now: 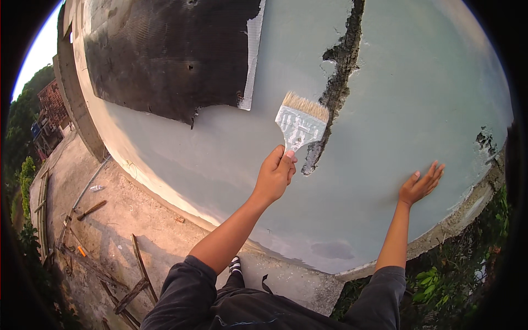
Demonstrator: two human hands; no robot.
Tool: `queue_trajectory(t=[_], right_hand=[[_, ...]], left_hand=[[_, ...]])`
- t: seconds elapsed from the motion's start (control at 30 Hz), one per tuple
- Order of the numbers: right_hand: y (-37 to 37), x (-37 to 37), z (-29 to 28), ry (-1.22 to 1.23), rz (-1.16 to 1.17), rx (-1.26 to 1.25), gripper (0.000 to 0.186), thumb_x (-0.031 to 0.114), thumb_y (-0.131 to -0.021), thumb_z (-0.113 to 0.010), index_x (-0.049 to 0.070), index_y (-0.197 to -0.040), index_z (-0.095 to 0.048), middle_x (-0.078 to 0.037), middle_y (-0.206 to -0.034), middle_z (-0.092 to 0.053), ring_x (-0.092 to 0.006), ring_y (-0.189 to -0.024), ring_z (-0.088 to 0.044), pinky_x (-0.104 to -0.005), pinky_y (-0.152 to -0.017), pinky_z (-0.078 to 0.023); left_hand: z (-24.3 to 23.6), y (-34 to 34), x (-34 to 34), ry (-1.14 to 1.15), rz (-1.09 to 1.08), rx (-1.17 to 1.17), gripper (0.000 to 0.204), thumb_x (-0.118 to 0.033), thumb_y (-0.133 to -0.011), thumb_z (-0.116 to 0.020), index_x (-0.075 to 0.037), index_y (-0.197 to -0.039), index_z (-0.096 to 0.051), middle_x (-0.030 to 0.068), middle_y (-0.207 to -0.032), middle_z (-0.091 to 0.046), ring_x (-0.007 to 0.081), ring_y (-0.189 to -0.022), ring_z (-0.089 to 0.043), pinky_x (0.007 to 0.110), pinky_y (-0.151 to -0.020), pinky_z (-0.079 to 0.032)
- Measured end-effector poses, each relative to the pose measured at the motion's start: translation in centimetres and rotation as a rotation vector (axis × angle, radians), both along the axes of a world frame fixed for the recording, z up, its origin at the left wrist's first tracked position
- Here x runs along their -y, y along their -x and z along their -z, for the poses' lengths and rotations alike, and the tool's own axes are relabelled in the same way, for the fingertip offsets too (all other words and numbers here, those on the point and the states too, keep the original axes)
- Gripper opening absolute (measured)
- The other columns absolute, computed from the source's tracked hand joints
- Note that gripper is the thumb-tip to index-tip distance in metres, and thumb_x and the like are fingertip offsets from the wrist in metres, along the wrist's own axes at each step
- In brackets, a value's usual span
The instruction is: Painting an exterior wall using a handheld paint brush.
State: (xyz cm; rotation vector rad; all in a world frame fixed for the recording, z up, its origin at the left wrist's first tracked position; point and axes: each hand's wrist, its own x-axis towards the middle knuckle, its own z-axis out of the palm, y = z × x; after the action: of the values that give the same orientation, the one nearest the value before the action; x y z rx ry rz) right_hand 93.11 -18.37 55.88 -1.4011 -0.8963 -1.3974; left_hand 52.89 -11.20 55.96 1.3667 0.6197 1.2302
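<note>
My left hand (275, 173) is closed round the handle of a wide flat paintbrush (300, 122), its pale bristles pointing up. White smears cover the brush's ferrule. Just beside the bristles, a dark, rough-edged crack (344, 69) runs down the pale grey-green wall (220, 143). My right hand (421, 184) rests with fingers outstretched against or very close to the wall, well to the right of the crack; it holds nothing. Whether the bristles touch the wall I cannot tell.
A black sheet (170, 55) covers an opening at the upper left of the wall. Wooden pieces (132, 294) and a pipe (91, 181) lie on the concrete ground (132, 214) at the left. Green plants (440, 280) grow below the wall's right edge, past the ledge.
</note>
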Motion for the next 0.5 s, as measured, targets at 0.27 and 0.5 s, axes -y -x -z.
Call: queue_trajectory(t=[0.27,0.5], right_hand=[[0.1,-0.2,0.0,-0.006,-0.008,-0.012,0.059,0.047,-0.100,-0.032,0.015,-0.149,-0.036,-0.011,-0.158,-0.028,-0.0357,-0.145,-0.025,-0.0561,-0.114,-0.017],[-0.1,0.0,0.0,0.001,0.000,0.005,0.058,0.046,-0.100,-0.032,0.015,-0.149,-0.036,-0.012,-0.158,-0.028,-0.0356,-0.145,-0.025,-0.0558,-0.114,-0.018]], left_hand=[[1.3,-0.5,-2.5,0.044,-0.092,-0.041,0.031,-0.030,-0.104,-0.044,-0.005,-0.084,-0.047,-0.0004,-0.060,-0.043,0.0061,-0.050,-0.035,0.024,-0.045,-0.031],[5.7,0.7,1.1,0.246,-0.041,-0.061,0.030,-0.029,-0.104,-0.044,-0.006,-0.084,-0.047,-0.0004,-0.061,-0.043,0.0057,-0.049,-0.036,0.024,-0.044,-0.031]])
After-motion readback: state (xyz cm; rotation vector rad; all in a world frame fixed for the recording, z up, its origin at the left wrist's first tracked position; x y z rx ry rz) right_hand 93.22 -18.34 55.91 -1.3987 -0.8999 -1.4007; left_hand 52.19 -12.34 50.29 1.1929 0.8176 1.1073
